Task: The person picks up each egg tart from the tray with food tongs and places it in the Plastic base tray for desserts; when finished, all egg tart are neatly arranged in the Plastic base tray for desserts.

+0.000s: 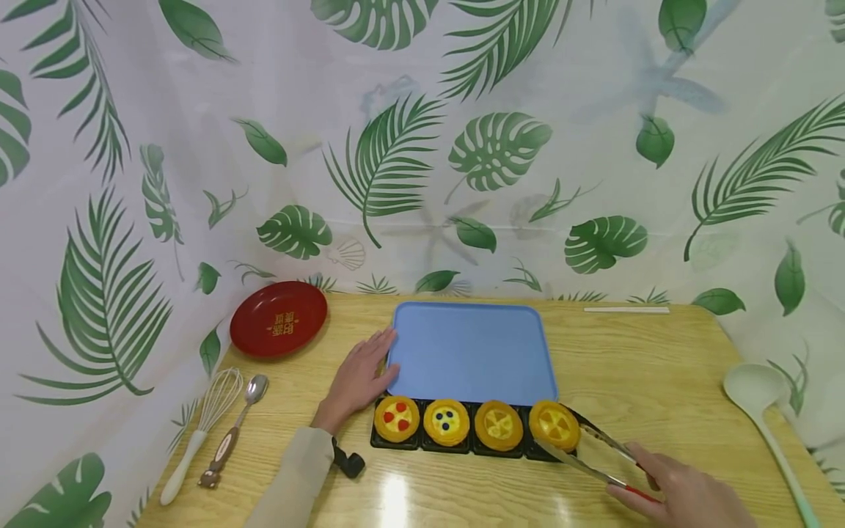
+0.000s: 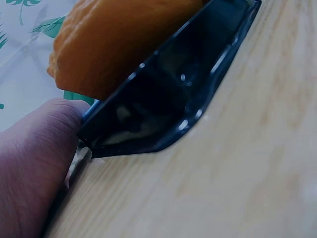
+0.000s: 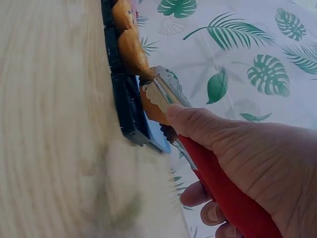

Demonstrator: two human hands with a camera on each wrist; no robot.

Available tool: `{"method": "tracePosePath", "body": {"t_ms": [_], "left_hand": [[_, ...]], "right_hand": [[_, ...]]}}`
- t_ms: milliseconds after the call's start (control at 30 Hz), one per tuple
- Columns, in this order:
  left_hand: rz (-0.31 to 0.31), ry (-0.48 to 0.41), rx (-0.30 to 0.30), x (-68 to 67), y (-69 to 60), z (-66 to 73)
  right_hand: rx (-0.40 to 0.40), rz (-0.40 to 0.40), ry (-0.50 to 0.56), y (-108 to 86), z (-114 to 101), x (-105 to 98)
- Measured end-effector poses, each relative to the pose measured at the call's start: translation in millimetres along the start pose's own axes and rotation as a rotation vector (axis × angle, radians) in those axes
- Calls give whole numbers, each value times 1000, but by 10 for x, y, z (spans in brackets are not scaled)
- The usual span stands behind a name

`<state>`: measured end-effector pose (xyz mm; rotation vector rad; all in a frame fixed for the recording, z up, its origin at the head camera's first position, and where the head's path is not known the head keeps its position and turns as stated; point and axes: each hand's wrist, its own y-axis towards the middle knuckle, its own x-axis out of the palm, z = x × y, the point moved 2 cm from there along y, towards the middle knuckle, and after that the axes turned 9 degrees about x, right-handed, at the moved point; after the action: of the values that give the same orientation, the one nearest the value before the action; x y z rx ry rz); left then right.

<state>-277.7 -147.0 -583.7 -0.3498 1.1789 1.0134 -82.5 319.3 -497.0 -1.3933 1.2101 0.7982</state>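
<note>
My left hand (image 1: 359, 375) rests at the left edge of a blue tray (image 1: 469, 352), its fingers straight. In the left wrist view, its thumb (image 2: 47, 148) lies close to the end of a black plastic holder (image 2: 153, 109). Several round egg tarts sit in a row in that holder along the tray's front edge, one topped with red pieces (image 1: 397, 419) and another with dark blue berries (image 1: 447, 422). My right hand (image 1: 683, 488) grips red-handled tongs (image 3: 218, 183). The tongs' tips lie on either side of the rightmost tart (image 1: 553, 425), which looks raised slightly in the right wrist view.
A red plate (image 1: 280, 319) stands at the back left. In front of it lie a whisk (image 1: 211, 411) and a spoon (image 1: 240, 418) with a brown handle. A white stick (image 1: 626, 309) lies at the back right, and a pale ladle (image 1: 759, 396) at the right edge of the wooden table (image 1: 647, 374).
</note>
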Motion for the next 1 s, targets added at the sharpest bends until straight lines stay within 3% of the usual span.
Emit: {"method": "tracePosePath", "body": {"t_ms": [333,667,833,1000], "left_hand": [[-7,17,0,12,-3,-26],[0,23,-5,-1,-5,-41],[-5,22,-5,4,-4,-49],[-5,18,8,34,-2,-29]], "right_hand": [[-14,-6,-32,74,30,126],[3,20,1,41,-57,108],[-21,112,42,-25,-86,100],[-88,310,96,-73,-118,87]]}}
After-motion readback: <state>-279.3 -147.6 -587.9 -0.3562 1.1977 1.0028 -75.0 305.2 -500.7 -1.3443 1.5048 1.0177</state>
